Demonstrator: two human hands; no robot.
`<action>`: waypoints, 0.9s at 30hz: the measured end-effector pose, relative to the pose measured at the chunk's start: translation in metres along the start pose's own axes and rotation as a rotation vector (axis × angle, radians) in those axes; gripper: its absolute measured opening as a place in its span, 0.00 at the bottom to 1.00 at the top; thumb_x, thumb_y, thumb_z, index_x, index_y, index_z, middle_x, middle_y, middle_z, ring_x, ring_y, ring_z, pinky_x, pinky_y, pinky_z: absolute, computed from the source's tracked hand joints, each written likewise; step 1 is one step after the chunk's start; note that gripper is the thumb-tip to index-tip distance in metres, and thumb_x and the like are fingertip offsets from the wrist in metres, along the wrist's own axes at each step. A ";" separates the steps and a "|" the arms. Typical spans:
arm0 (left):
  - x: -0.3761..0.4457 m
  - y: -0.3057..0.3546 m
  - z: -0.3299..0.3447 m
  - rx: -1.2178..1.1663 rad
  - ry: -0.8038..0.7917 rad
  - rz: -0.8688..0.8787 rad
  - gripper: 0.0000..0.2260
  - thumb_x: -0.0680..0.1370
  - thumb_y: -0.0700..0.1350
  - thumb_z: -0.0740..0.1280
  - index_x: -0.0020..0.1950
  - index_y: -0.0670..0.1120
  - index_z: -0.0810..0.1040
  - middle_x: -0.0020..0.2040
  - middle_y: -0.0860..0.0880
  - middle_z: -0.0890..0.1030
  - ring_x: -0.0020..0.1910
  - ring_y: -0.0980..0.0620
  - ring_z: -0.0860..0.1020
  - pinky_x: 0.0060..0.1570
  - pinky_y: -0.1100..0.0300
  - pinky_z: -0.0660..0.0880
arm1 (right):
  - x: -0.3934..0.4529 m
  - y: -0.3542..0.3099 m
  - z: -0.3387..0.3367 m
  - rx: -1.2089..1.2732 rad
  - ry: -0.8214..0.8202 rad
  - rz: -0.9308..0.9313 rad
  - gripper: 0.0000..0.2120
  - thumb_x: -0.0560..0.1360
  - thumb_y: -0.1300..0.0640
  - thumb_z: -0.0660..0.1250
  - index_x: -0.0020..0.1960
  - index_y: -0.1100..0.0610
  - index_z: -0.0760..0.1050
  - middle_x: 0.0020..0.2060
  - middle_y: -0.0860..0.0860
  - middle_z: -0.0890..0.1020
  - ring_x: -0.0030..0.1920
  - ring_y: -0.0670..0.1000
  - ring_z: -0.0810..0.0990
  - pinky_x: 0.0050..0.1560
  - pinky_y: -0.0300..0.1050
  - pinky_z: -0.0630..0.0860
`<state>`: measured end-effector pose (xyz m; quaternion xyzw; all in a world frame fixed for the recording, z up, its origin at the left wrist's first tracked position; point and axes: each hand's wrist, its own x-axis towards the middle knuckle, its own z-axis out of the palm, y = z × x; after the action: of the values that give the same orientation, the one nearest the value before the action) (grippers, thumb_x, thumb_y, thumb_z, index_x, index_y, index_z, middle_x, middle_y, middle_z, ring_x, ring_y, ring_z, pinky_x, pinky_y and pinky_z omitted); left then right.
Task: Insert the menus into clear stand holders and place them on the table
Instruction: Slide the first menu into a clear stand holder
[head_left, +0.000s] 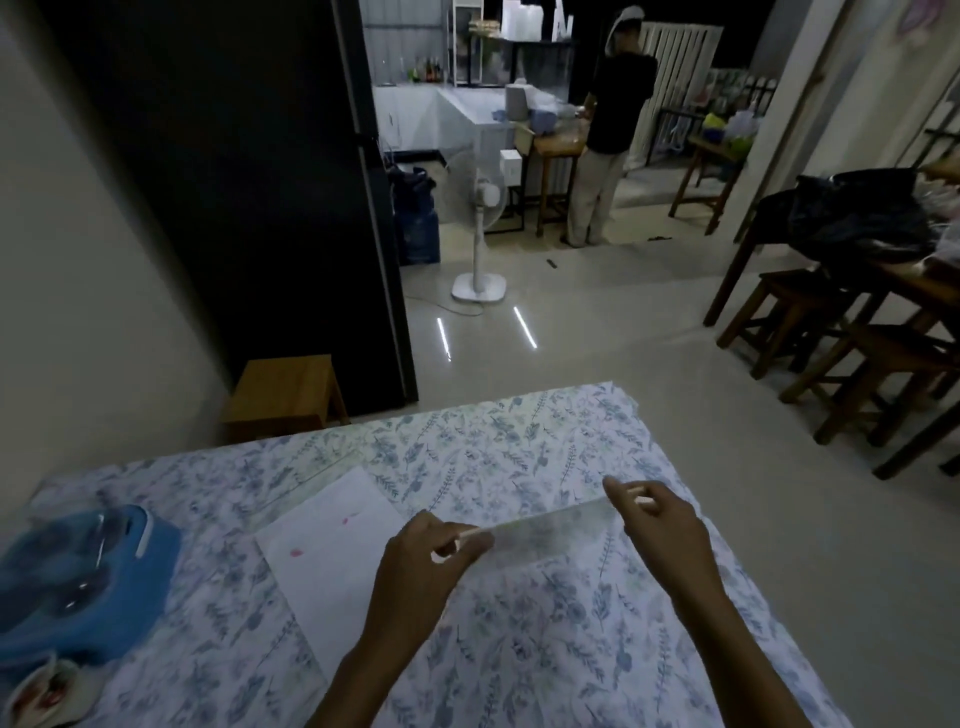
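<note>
A clear stand holder (550, 532) hangs just above the floral tablecloth (493, 441), held at both ends. My left hand (421, 556) pinches its left end and my right hand (660, 519) pinches its right end. The holder is see-through and blurred, so I cannot tell whether a sheet is inside it. A white menu sheet (332, 551) with small pink marks lies flat on the cloth, partly under my left wrist. Another clear holder (311, 478) seems to lie flat behind the sheet, faint against the pattern.
A blue cloth bundle with a clear item on it (88, 566) sits at the table's left edge. A wooden stool (285, 395) stands beyond the table. A standing fan (480, 228), a person's back (613, 114) and dark wooden stools (841, 338) are farther off.
</note>
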<state>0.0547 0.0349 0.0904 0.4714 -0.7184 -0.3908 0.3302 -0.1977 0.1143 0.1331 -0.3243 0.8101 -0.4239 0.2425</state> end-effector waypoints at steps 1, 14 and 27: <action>0.004 0.002 0.000 0.012 0.009 -0.006 0.11 0.72 0.62 0.70 0.44 0.56 0.85 0.39 0.51 0.77 0.40 0.56 0.79 0.42 0.59 0.76 | 0.003 -0.003 0.000 -0.005 -0.015 -0.012 0.18 0.72 0.31 0.64 0.46 0.45 0.77 0.43 0.43 0.83 0.44 0.42 0.80 0.44 0.46 0.75; 0.034 -0.019 0.026 -0.040 0.135 -0.120 0.27 0.75 0.68 0.65 0.49 0.43 0.79 0.42 0.39 0.83 0.41 0.39 0.82 0.44 0.42 0.80 | 0.046 0.011 0.022 0.089 -0.167 -0.071 0.33 0.72 0.26 0.58 0.44 0.59 0.71 0.43 0.58 0.82 0.46 0.56 0.82 0.38 0.45 0.73; 0.075 -0.019 0.041 -0.054 0.190 -0.250 0.15 0.74 0.51 0.74 0.58 0.49 0.79 0.53 0.54 0.86 0.48 0.61 0.84 0.47 0.56 0.84 | 0.102 0.030 0.051 -0.003 -0.306 -0.251 0.11 0.76 0.47 0.69 0.54 0.50 0.72 0.43 0.41 0.81 0.39 0.36 0.83 0.32 0.34 0.79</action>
<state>0.0026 -0.0292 0.0624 0.5831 -0.6090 -0.4016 0.3577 -0.2415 0.0259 0.0694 -0.4838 0.7177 -0.3952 0.3076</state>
